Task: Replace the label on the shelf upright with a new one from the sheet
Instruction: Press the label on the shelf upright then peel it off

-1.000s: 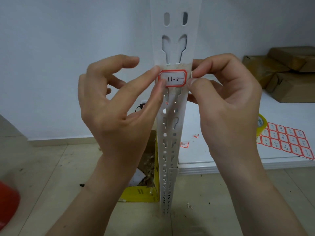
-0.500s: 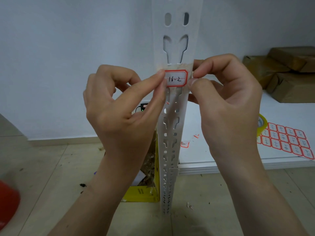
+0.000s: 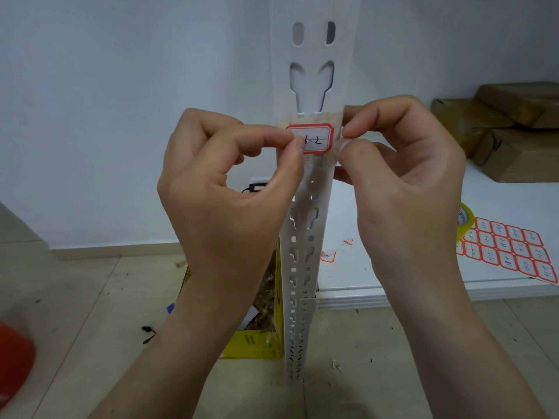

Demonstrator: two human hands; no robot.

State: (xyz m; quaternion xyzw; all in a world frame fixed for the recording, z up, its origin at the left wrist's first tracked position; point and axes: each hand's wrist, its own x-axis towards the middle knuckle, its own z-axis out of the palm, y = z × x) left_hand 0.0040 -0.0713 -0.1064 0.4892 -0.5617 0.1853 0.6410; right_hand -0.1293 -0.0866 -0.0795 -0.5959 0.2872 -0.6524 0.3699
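A white slotted shelf upright (image 3: 308, 71) rises through the middle of the view. A red-bordered label (image 3: 314, 139) with handwritten "1-2" sits on it over yellowish tape residue. My left hand (image 3: 223, 189) pinches the label's left edge between thumb and forefinger, covering the first character. My right hand (image 3: 399, 164) has its thumb and forefinger tips pressed against the upright's right edge beside the label. The sheet of red-bordered labels (image 3: 508, 249) lies on the white shelf board (image 3: 408, 285) at the right.
A yellow tape roll (image 3: 464, 220) stands next to the sheet. Brown wrapped parcels (image 3: 508, 125) are stacked at the back right. A yellow box (image 3: 257, 343) of scraps sits by the upright's foot. Torn label bits (image 3: 329, 256) lie on the board. A red object (image 3: 12, 361) is at the lower left.
My left hand's fingers have curled in, and its thumb and forefinger have closed onto the label's left edge. My right hand has stayed put.
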